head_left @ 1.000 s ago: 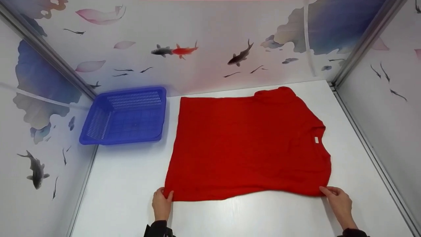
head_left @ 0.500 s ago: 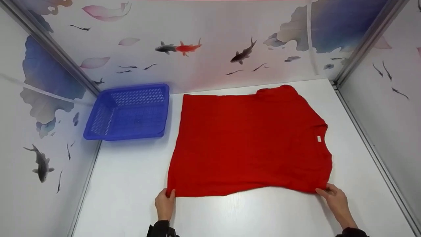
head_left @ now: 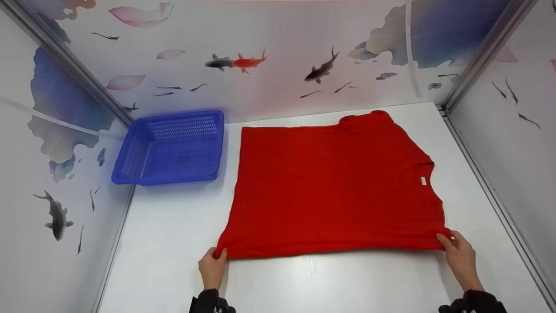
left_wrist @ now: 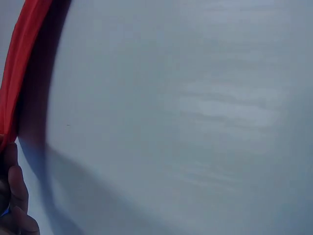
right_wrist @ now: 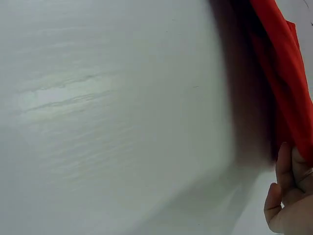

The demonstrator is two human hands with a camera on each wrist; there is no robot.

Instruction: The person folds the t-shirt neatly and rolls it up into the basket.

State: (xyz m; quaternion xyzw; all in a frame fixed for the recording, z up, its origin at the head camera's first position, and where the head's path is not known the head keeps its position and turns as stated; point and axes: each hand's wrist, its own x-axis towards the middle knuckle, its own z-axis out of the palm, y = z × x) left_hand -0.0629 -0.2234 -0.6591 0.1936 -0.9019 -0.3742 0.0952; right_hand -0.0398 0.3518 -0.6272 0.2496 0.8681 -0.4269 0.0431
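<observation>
A red T-shirt (head_left: 321,187) lies spread on the white table in the head view, its neckline with a small white tag toward the right. My left hand (head_left: 212,269) pinches the near left corner at the hem. At the near right corner, my right hand (head_left: 460,260) pinches the cloth between thumb and fingers. The near edge runs almost straight between both hands. In the left wrist view the shirt's edge (left_wrist: 19,54) stands over a shadow on the table, with curled fingers (left_wrist: 18,188) below it. The right wrist view shows red cloth (right_wrist: 288,73) raised above the surface.
A blue plastic basket (head_left: 178,156) with perforated walls stands at the back left, beside the shirt. Printed walls with fish and petals (head_left: 278,52) close in the back and both sides. Metal rails (head_left: 491,200) run along the table's edges.
My right hand has moved outward to the right with the shirt's corner, and my left hand slightly left. The near edge of the shirt has been pulled from wavy to nearly straight.
</observation>
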